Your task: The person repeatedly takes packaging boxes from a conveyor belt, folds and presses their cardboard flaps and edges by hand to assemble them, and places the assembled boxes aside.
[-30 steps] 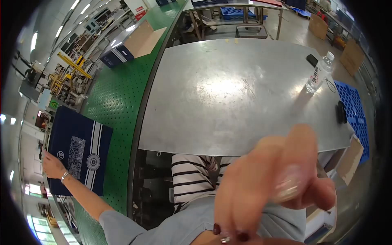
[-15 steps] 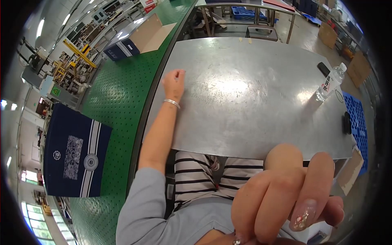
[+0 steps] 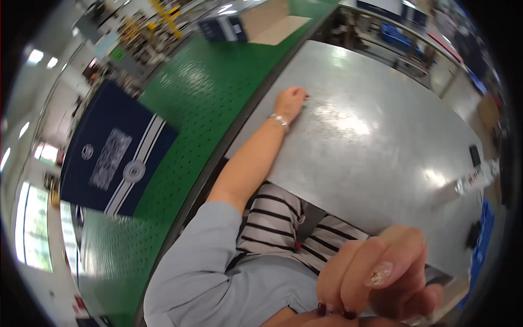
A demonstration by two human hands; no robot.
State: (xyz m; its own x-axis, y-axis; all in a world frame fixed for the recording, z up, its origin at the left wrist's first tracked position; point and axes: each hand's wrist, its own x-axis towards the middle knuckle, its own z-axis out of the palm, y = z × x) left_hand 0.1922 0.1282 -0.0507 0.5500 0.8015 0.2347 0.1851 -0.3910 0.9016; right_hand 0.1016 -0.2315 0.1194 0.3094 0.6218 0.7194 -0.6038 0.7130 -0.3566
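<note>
My left hand (image 3: 291, 103) rests on the left part of the metal table (image 3: 376, 141), its fingers curled and nothing visible in them; a bracelet is on the wrist. Very close to the camera, at the lower right, is my right hand (image 3: 376, 272). Its fingers are bent and pressed together, and whatever they may hold is hidden. A dark blue box (image 3: 117, 152) with white stripes and a round emblem stands on the green perforated surface (image 3: 190, 103), apart from my left hand.
Farther up the green surface is an open blue box (image 3: 234, 27) with a tan flap. A clear bottle (image 3: 474, 180) and a small black object (image 3: 474, 155) are at the table's right side. Striped trousers (image 3: 272, 218) show below the front edge.
My left hand has gone from the striped blue box to the metal table. The view has turned, shifting the table and boxes in the picture. My right hand stays close to the camera.
</note>
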